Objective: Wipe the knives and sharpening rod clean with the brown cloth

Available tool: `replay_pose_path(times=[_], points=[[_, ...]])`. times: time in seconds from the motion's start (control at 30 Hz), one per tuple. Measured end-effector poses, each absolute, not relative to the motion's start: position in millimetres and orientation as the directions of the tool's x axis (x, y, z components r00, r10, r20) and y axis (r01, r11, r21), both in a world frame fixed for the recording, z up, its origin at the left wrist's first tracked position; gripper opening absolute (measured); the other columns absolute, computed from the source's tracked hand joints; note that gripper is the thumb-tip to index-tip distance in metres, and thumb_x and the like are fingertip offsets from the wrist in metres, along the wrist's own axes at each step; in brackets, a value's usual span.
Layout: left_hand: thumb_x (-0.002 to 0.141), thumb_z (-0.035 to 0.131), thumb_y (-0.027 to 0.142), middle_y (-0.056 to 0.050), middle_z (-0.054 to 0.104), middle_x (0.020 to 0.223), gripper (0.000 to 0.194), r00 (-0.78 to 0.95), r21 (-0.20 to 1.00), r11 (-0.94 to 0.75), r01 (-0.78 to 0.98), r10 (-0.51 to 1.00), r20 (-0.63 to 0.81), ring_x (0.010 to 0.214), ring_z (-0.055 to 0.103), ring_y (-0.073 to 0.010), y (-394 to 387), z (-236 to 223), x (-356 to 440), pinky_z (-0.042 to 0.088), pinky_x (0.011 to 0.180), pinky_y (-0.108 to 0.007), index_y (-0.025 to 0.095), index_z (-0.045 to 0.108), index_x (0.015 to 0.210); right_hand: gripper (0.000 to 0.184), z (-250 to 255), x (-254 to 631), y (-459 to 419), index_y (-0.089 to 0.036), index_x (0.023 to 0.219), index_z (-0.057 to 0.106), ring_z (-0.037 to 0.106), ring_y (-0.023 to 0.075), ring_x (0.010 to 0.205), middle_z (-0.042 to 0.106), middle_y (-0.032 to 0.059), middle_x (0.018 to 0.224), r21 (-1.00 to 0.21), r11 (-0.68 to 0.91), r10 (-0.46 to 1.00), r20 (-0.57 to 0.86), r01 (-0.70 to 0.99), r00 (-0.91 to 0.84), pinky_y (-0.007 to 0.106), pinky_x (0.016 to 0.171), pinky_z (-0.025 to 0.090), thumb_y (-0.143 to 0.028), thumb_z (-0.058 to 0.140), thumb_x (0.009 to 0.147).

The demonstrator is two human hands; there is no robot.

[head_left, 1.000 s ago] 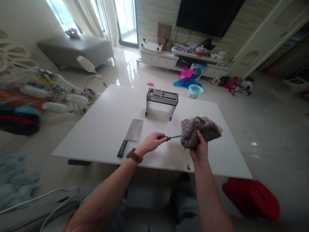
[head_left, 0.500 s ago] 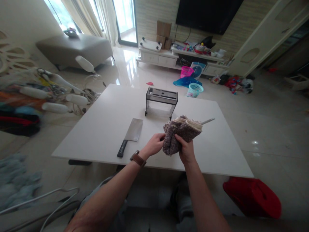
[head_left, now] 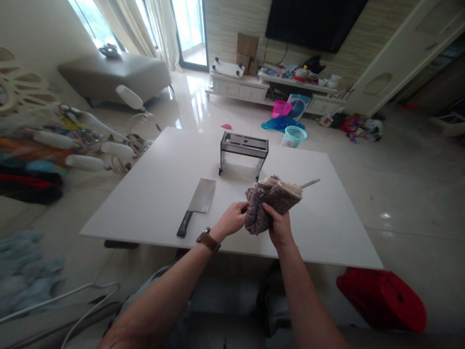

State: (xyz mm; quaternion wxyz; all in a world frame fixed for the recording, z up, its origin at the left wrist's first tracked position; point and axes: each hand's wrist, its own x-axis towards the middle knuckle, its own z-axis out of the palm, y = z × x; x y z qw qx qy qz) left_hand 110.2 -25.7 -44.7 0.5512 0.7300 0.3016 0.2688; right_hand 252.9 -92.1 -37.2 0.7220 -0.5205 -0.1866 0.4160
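My right hand [head_left: 279,225] is closed on a folded brown-and-cream towel [head_left: 271,208], thumb across its near face. From the towel's right side juts a thin, pale grey pointed tip [head_left: 310,183], like a blade; the rest of it is wrapped out of sight. At the towel's left edge, my left hand [head_left: 234,215] is closed, fingers curled. Whatever it grips there is hidden. A cleaver [head_left: 201,198] with a black handle lies flat on the white table [head_left: 138,194], left of my hands. Beyond the towel stands a knife rack [head_left: 245,145] with a slotted dark top and clear sides.
A red stool-like object [head_left: 383,298] stands at the table's near right corner. Past the far edge, a light blue basket [head_left: 294,135] and a pink basket [head_left: 281,109] are on the floor. A white lamp-like fixture with several arms [head_left: 119,150] sits off the left edge.
The towel and the pointed tip have shifted very slightly left and down, with the tip showing a little less. Both hands keep their hold; the cleaver and rack stay put.
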Motion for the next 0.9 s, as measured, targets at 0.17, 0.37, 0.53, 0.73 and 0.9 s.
replay_pose_path(times=[0.17, 0.37, 0.53, 0.73, 0.9], points=[[0.091, 0.052, 0.031, -0.006, 0.077, 0.089, 0.029, 0.673, 0.959, -0.23, 0.166, 0.737, 0.06, 0.08, 0.062, -0.0191, -26.0, -42.4, 109.9, 0.043, 0.071, -0.026, 0.011, 0.072, 0.085, 0.051, -35.2, 251.1, -92.0, -0.018, 0.105, 0.077, 0.074, 0.0252, 0.102, 0.081, 0.0048, 0.108, -0.898, 0.115, 0.779, -0.183, -0.424, 0.599, 0.044, 0.099, 0.059, -0.025, 0.094, 0.057], [0.09, 0.053, 0.032, -0.005, 0.076, 0.086, 0.029, 0.67, 0.959, -0.221, 0.179, 0.741, 0.046, 0.078, 0.061, -0.019, -26.4, -43.6, 110.2, 0.042, 0.07, -0.026, 0.011, 0.071, 0.084, 0.05, -34.7, 250.9, -91.1, -0.018, 0.105, 0.077, 0.074, 0.0257, 0.103, 0.081, 0.0052, 0.109, -0.901, 0.106, 0.785, -0.185, -0.421, 0.592, 0.045, 0.1, 0.059, -0.026, 0.093, 0.058], [0.091, 0.052, 0.033, -0.006, 0.076, 0.088, 0.029, 0.665, 0.96, -0.225, 0.168, 0.745, 0.058, 0.079, 0.062, -0.0195, -25.8, -45.5, 110.1, 0.043, 0.071, -0.027, 0.011, 0.071, 0.085, 0.05, -35.9, 251.0, -90.9, -0.018, 0.106, 0.077, 0.074, 0.0264, 0.104, 0.08, 0.0059, 0.111, -0.909, 0.099, 0.791, -0.175, -0.405, 0.586, 0.046, 0.101, 0.059, -0.027, 0.092, 0.059], [0.09, 0.052, 0.031, -0.006, 0.075, 0.085, 0.027, 0.665, 0.954, -0.234, 0.186, 0.745, 0.053, 0.078, 0.061, -0.0188, -25.6, -44.9, 109.7, 0.041, 0.069, -0.026, 0.012, 0.069, 0.081, 0.049, -35.0, 249.6, -90.2, -0.017, 0.106, 0.077, 0.074, 0.027, 0.105, 0.08, 0.0062, 0.111, -0.902, 0.107, 0.799, -0.171, -0.417, 0.576, 0.047, 0.101, 0.059, -0.026, 0.091, 0.06], [0.09, 0.051, 0.031, -0.006, 0.074, 0.084, 0.027, 0.668, 0.953, -0.233, 0.194, 0.743, 0.046, 0.076, 0.06, -0.0185, -26.6, -44.3, 110.1, 0.041, 0.069, -0.026, 0.012, 0.069, 0.081, 0.051, -36.1, 249.4, -90.4, -0.018, 0.108, 0.077, 0.074, 0.0266, 0.106, 0.081, 0.0053, 0.109, -0.897, 0.109, 0.797, -0.178, -0.427, 0.577, 0.046, 0.101, 0.058, -0.026, 0.091, 0.06]])
